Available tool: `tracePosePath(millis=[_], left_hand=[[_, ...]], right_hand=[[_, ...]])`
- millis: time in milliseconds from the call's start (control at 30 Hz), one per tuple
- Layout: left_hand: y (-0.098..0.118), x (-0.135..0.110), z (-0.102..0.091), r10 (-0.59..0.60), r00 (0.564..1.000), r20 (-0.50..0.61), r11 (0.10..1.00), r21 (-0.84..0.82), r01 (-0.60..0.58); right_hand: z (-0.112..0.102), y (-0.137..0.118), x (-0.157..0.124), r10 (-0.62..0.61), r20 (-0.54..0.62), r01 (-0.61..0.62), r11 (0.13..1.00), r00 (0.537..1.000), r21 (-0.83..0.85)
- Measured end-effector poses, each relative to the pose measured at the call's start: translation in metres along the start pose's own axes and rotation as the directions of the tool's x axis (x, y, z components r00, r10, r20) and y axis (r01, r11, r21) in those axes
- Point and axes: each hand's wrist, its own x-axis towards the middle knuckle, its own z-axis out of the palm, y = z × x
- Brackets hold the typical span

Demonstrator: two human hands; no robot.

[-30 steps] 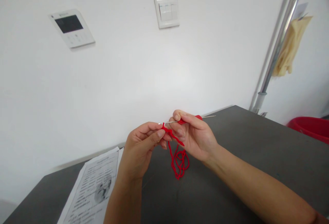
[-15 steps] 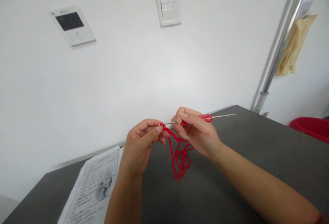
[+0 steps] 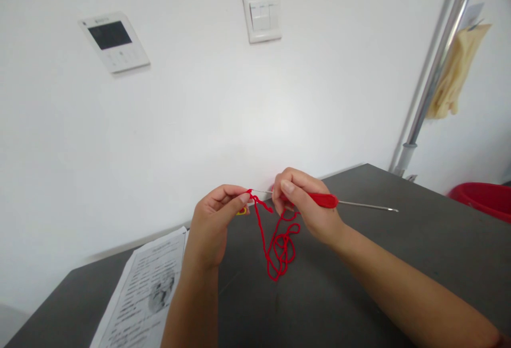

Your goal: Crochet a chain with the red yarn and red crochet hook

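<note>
My left hand [image 3: 213, 225] pinches the top of a red yarn strand [image 3: 279, 244] between thumb and forefinger, above a dark grey table [image 3: 359, 263]. A small yellow thing shows beside its fingertips. My right hand [image 3: 305, 204] is closed on a crochet hook [image 3: 331, 201] with a red grip and thin metal ends. The hook's left tip sits in the yarn loop by my left fingertips. The rest of the yarn hangs down in a loose tangle between both hands, its lower end resting on the table.
A printed paper sheet [image 3: 146, 289] lies at the table's left front. On the white wall hang a panel with a dark screen [image 3: 114, 42] and a light switch [image 3: 261, 16]. A metal pole [image 3: 433, 71] with a beige glove and a red basin [image 3: 485, 199] stand at right.
My right hand has tilted the hook so its long metal end swung down and to the right. The yarn loop stays at the hook's left tip; my left hand barely moved.
</note>
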Motion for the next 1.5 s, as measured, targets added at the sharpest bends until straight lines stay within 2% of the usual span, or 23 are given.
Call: tracePosePath(millis=[133, 267, 467, 600, 667, 800, 933, 1033, 1200, 1333, 1400, 1433, 1467, 1500], left_hand=[[-0.001, 0.001, -0.001, 0.004, 1.000, -0.017, 1.000, 0.027, -0.003], [-0.001, 0.001, -0.001, -0.006, 1.000, -0.018, 0.999, 0.035, 0.006], [-0.001, 0.002, -0.001, 0.021, 0.998, -0.065, 0.997, 0.080, -0.016], [-0.001, 0.002, -0.001, 0.048, 0.997, -0.063, 0.992, 0.117, -0.040], [-0.001, 0.002, -0.002, 0.054, 0.997, -0.060, 0.991, 0.123, -0.046], [-0.002, 0.003, -0.003, 0.063, 0.995, -0.071, 0.990, 0.128, -0.054], [-0.003, 0.004, -0.004, 0.051, 0.997, -0.064, 0.993, 0.106, -0.044], [-0.002, 0.003, -0.004, 0.051, 0.997, -0.053, 0.993, 0.113, -0.044], [0.000, 0.001, -0.001, 0.050, 0.998, -0.045, 0.993, 0.110, -0.044], [0.002, 0.003, 0.000, 0.064, 0.988, -0.141, 0.997, 0.046, -0.058], [0.001, 0.006, -0.001, 0.089, 0.971, -0.220, 0.995, -0.029, -0.098], [0.000, 0.008, -0.002, 0.100, 0.961, -0.259, 0.990, -0.067, -0.122], [-0.001, 0.011, -0.004, 0.106, 0.950, -0.294, 0.985, -0.097, -0.140], [-0.003, 0.013, -0.006, 0.109, 0.940, -0.323, 0.981, -0.121, -0.155]], right_hand=[[0.001, 0.002, 0.002, 0.061, 0.007, -0.061, 0.995, 0.998, 0.085], [0.002, -0.001, 0.002, 0.075, 0.030, -0.074, 0.997, 0.997, -0.020], [0.002, -0.005, 0.000, 0.008, 0.065, 0.011, 0.959, 0.998, -0.284], [0.003, -0.004, 0.001, -0.107, 0.152, 0.164, 0.886, 0.983, -0.433], [0.003, -0.004, 0.002, -0.106, 0.153, 0.162, 0.892, 0.982, -0.421], [0.001, -0.005, 0.001, -0.008, 0.079, 0.035, 0.940, 0.997, -0.339], [0.000, -0.006, 0.001, 0.008, 0.062, 0.012, 0.950, 0.998, -0.313], [0.000, -0.006, 0.001, -0.011, 0.065, 0.033, 0.939, 0.998, -0.344], [0.001, -0.006, 0.001, -0.120, 0.099, 0.153, 0.862, 0.988, -0.483], [-0.002, -0.003, 0.004, -0.132, 0.099, 0.165, 0.812, 0.986, -0.559], [-0.005, -0.001, 0.006, -0.083, 0.161, 0.164, 0.780, 0.984, -0.604], [-0.006, 0.001, 0.007, -0.034, 0.229, 0.174, 0.763, 0.973, -0.623], [-0.006, 0.002, 0.007, 0.022, 0.318, 0.195, 0.748, 0.948, -0.634], [-0.006, 0.003, 0.006, 0.082, 0.424, 0.229, 0.740, 0.902, -0.632]])
